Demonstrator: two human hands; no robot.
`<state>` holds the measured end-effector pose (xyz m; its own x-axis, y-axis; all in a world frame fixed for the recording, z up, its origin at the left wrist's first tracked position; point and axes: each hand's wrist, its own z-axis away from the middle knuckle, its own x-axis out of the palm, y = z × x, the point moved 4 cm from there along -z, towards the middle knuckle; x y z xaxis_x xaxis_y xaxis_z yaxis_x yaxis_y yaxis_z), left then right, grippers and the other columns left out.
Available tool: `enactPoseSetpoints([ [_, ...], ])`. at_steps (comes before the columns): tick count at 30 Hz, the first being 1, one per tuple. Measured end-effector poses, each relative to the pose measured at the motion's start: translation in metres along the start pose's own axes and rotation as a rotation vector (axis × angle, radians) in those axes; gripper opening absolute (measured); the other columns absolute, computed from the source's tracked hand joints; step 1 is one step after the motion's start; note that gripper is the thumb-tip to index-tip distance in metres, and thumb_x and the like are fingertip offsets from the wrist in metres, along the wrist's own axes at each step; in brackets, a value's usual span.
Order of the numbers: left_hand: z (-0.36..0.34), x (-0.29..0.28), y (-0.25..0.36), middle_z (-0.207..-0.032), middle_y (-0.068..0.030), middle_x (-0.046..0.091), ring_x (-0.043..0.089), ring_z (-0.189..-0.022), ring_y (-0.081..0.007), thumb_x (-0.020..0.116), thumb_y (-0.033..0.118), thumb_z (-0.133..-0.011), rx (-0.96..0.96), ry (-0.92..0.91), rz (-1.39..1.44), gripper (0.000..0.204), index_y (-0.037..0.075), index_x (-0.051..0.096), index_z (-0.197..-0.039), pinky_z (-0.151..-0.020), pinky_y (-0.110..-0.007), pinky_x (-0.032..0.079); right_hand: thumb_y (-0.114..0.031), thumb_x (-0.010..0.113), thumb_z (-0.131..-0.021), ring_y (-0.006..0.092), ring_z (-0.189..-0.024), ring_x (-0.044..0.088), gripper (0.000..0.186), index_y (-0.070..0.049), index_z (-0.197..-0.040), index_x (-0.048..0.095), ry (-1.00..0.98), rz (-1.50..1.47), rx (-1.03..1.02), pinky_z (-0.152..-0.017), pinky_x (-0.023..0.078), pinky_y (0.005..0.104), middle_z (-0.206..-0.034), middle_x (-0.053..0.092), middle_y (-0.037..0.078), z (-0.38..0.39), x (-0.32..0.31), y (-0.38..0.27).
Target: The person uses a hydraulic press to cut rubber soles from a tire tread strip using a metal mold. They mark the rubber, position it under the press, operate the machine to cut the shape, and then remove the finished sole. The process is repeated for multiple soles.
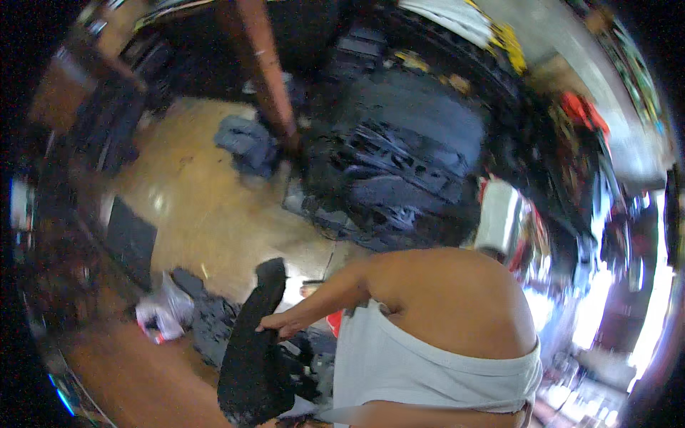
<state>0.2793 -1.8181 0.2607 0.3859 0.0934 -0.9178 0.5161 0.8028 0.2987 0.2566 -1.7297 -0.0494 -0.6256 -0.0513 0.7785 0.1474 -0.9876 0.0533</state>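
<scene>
My right arm reaches across from the right, past my white sleeveless shirt. My right hand is closed on a long piece of black cloth, pinching its edge with thumb and fingers. The cloth hangs upright, narrow at its top end and wider below. Dark crumpled fabric lies just behind it, next to a pale plastic bag. My left hand does not show. Whether the strip of skin at the lower edge is arm or chest, I cannot tell.
A big heap of dark folded garments fills the middle beyond my arm. A reddish-brown post stands left of it. On the tan floor lie a blue-grey cloth bundle and a dark flat piece. More clothing hangs at right.
</scene>
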Motion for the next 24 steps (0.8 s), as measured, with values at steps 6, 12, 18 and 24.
enactPoseSetpoints([
  [6,-0.149,-0.027,-0.015,-0.114,-0.027,0.066,0.065,-0.101,-0.0405,0.063,0.02,-0.092,0.283,0.069,0.08,0.059,0.006,0.044,-0.146,-0.089,-0.047,0.051,-0.022,0.058,-0.099,0.0226,-0.103,0.066,0.03,0.002,-0.116,0.065,-0.144,0.02,-0.163,-0.092,0.051,0.0393,-0.118,0.07,0.009,-0.024,0.143,-0.127],
  [12,-0.311,-0.077,-0.008,-0.108,-0.0253,0.067,0.065,-0.095,-0.0397,0.061,0.024,-0.095,0.482,0.194,0.306,0.052,0.004,0.048,-0.141,-0.084,-0.047,0.052,-0.021,0.059,-0.101,0.0238,-0.096,0.068,0.024,0.001,-0.109,0.067,-0.533,0.065,-0.603,-0.087,0.054,0.0389,-0.108,0.073,0.008,-0.145,0.219,-0.249],
  [18,-0.474,-0.128,0.013,-0.102,-0.0235,0.068,0.065,-0.088,-0.0389,0.059,0.029,-0.099,0.653,0.417,0.559,0.047,0.002,0.052,-0.136,-0.079,-0.046,0.053,-0.031,0.056,-0.103,0.0355,-0.105,0.061,0.037,0.003,-0.115,0.062,-0.301,-0.138,-0.518,-0.09,0.049,0.0582,-0.109,0.067,0.019,-0.188,0.273,-0.368],
  [24,-0.649,-0.155,0.005,-0.096,-0.0218,0.068,0.065,-0.082,-0.0382,0.057,0.033,-0.102,0.97,0.97,0.526,0.044,0.0,0.056,-0.131,-0.073,-0.046,0.054,-0.033,0.065,-0.099,0.0225,-0.08,0.065,0.026,-0.009,-0.106,0.07,-0.197,-0.152,-0.401,-0.073,0.054,0.0396,-0.095,0.072,0.002,-0.235,0.273,-0.492],
])
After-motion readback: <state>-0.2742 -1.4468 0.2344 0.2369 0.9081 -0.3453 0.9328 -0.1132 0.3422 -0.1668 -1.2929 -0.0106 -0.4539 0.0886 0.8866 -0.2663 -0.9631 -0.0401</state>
